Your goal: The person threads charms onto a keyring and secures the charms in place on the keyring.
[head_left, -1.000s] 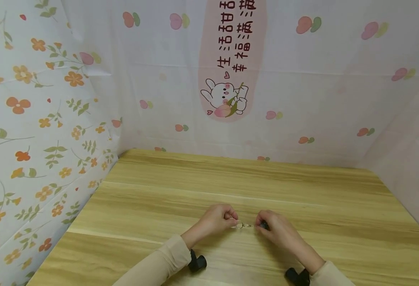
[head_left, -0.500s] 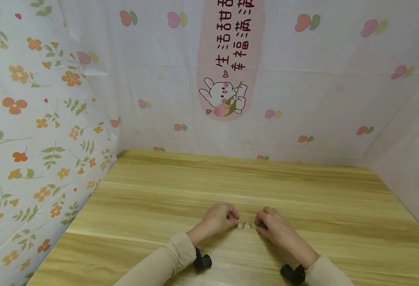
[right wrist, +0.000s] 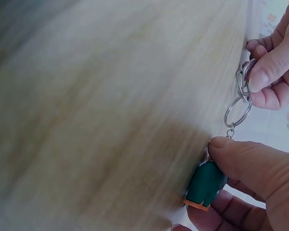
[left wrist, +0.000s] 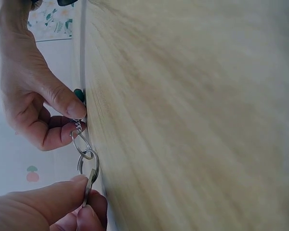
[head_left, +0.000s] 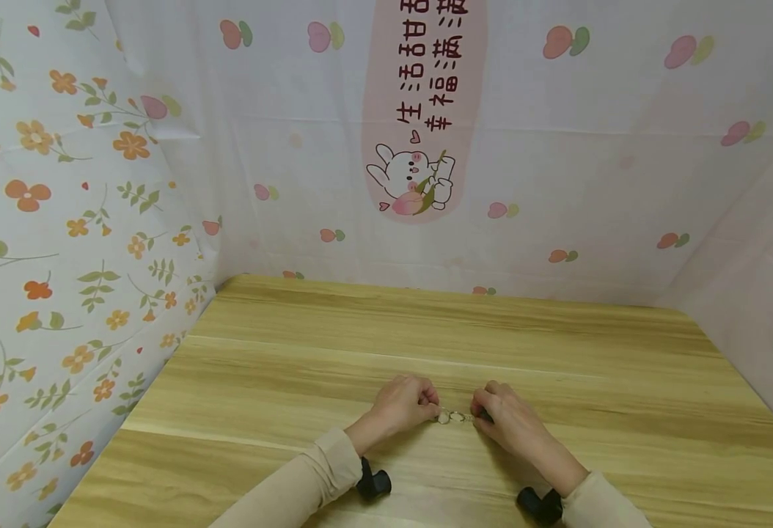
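My left hand (head_left: 400, 402) pinches a flat metal piece (left wrist: 89, 186) between thumb and fingers, with much of it hidden in the grip. A silver split ring (left wrist: 97, 166) runs from this piece and links into a second silver ring (right wrist: 226, 118). From that second ring a short chain (left wrist: 78, 125) leads to a dark green charm (right wrist: 203, 183) with an orange base. Thumb and fingers of my right hand (head_left: 508, 422) grip the charm near its chain end. Both rings stretch across the gap between the two hands, low over the wooden table (head_left: 386, 337).
A black wrist camera (head_left: 375, 485) sits below the left sleeve, and another black camera (head_left: 540, 506) by the right sleeve. Behind the table hangs a printed cloth (head_left: 294, 169) with a cartoon rabbit. A flowered cloth (head_left: 96, 315) covers the left side.
The left wrist has shifted slightly right and the right wrist slightly left. Both hands keep their grips, and the two rings between them now show more openly side by side.
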`<state>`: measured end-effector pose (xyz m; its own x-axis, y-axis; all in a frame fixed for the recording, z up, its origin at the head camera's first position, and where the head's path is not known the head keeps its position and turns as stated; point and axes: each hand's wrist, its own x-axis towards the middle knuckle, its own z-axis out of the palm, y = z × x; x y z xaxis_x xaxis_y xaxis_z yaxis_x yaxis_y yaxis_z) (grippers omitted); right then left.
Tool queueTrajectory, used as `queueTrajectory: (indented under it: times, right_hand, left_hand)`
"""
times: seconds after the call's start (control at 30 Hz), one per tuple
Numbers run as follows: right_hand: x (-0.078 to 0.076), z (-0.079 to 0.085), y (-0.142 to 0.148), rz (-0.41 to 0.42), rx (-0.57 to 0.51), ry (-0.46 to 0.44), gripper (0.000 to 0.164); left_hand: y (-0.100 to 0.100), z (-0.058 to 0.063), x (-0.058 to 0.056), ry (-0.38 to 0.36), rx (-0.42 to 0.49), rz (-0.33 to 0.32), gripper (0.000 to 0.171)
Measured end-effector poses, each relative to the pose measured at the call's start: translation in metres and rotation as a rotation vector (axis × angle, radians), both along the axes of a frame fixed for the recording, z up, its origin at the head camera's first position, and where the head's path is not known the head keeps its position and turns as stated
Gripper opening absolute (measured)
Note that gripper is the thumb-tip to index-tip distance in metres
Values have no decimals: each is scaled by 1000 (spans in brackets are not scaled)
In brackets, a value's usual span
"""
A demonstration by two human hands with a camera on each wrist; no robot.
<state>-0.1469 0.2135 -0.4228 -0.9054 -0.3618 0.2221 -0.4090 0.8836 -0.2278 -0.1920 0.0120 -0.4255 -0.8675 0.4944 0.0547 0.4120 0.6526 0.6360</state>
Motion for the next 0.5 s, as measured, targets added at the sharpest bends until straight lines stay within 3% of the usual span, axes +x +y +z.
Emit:
queueTrajectory:
  times: [0.5]
  right_hand:
    - [3,2,-1,-15,-11,-22,26]
  left_hand:
    - [-1,2,4,54,-73,21,14]
